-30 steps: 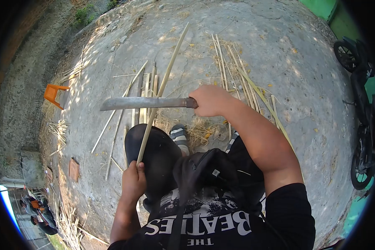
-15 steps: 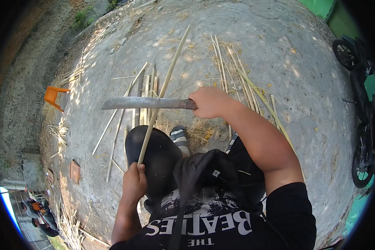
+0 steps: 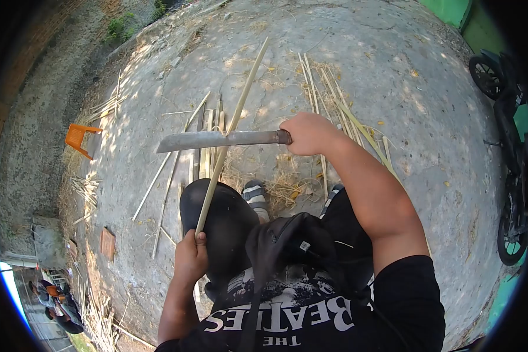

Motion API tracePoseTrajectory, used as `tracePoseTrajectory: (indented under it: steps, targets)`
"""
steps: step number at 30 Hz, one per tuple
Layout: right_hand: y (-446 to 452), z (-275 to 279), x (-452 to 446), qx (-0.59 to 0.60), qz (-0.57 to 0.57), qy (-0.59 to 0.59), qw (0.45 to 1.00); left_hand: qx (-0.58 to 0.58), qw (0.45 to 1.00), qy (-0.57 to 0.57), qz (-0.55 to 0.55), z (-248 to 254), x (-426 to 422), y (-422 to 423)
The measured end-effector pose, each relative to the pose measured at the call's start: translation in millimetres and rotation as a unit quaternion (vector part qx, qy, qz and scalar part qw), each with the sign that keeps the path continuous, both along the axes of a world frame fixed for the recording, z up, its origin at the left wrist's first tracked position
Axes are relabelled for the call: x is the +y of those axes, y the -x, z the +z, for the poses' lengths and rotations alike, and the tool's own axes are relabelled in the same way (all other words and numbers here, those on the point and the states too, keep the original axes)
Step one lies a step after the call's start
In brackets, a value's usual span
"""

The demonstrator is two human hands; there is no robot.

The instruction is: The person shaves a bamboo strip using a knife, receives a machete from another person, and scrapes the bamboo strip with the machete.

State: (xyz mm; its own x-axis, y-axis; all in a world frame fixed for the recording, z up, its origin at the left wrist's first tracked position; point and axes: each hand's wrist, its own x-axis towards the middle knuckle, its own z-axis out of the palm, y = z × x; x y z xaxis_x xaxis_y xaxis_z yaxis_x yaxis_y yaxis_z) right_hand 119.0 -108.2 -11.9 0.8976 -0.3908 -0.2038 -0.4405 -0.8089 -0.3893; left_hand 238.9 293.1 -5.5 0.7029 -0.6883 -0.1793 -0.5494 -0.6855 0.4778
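My right hand [image 3: 307, 134] is closed round the handle of a machete [image 3: 223, 139], its long grey blade pointing left. The blade lies across a pale bamboo strip [image 3: 243, 94], touching it above my knee. A thin curl of shaving shows at the blade where it meets the strip. My left hand [image 3: 191, 256] grips the near end of that strip, thumb on top, beside my left thigh. From there the strip slants up and away, over the knee, to a far end above the ground.
Bamboo strips [image 3: 205, 152] lie left of centre, more strips [image 3: 328, 100] to the right. Dry shavings [image 3: 287, 188] litter the concrete near my sandals [image 3: 254, 196]. An orange stool [image 3: 80, 140] and a brick [image 3: 107, 244] are on the left, a motorbike [image 3: 510, 152] on the right.
The machete and my right hand have moved slightly right and farther up along the strip. A small shaving curl now stands at the blade. My left hand keeps its hold.
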Motion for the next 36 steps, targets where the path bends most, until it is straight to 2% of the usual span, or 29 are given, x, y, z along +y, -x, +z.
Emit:
tracePoseTrajectory:
  steps: [2, 5, 9, 12, 14, 17, 20, 23, 26, 27, 30, 32, 36]
  targets:
    - [8.6, 10.9, 16.9, 0.009, -0.01, -0.017, 1.0, -0.005, 1.0, 0.001, -0.005, -0.7, -0.2, -3.2]
    - [7.7, 7.3, 38.7, -0.011, 0.061, -0.035, 0.997, -0.01, 1.0, -0.009, -0.011, 0.8, -3.5, 1.1]
    - [-7.3, -4.4, 71.4, -0.061, 0.159, 0.016, 0.985, -0.013, 1.0, -0.023, -0.008, 2.7, -6.1, 2.8]
    - [-4.3, -3.4, 44.1, -0.085, 0.158, 0.016, 0.984, -0.026, 0.999, -0.024, 0.002, -1.2, 1.9, 4.4]
    - [-4.1, -2.8, 3.3, -0.021, 0.004, -0.019, 1.0, -0.023, 1.0, -0.015, 0.001, -1.4, 6.0, 5.2]
    - [6.3, 3.4, -6.9, -0.007, -0.027, 0.006, 1.0, -0.025, 1.0, -0.003, -0.01, -2.7, 5.2, 0.6]
    - [9.2, 9.4, 11.6, 0.004, -0.032, -0.046, 0.998, -0.018, 1.0, -0.019, -0.014, 1.8, -1.4, -2.2]
    - [6.1, 4.4, 36.3, -0.004, 0.068, -0.026, 0.997, -0.017, 0.999, -0.03, -0.019, 4.6, -5.8, 1.8]
    - [-0.1, -5.3, 63.2, -0.063, 0.16, -0.008, 0.985, -0.021, 0.999, -0.033, -0.018, 5.9, -7.2, 3.9]
    - [-1.3, -1.7, 69.3, -0.052, 0.165, 0.006, 0.985, -0.022, 0.999, -0.034, -0.014, 6.2, -7.0, 4.2]
    - [0.5, -3.8, 27.1, -0.052, 0.109, 0.019, 0.992, -0.024, 0.999, -0.019, -0.008, 1.1, 3.2, 4.8]
    - [3.0, -11.5, -17.0, -0.067, -0.053, -0.019, 0.996, -0.015, 1.0, 0.002, -0.009, 0.4, 4.7, 4.2]
    - [11.6, 7.6, -4.7, 0.001, -0.083, -0.006, 0.997, -0.001, 1.0, 0.006, -0.023, 3.2, 2.8, -3.4]
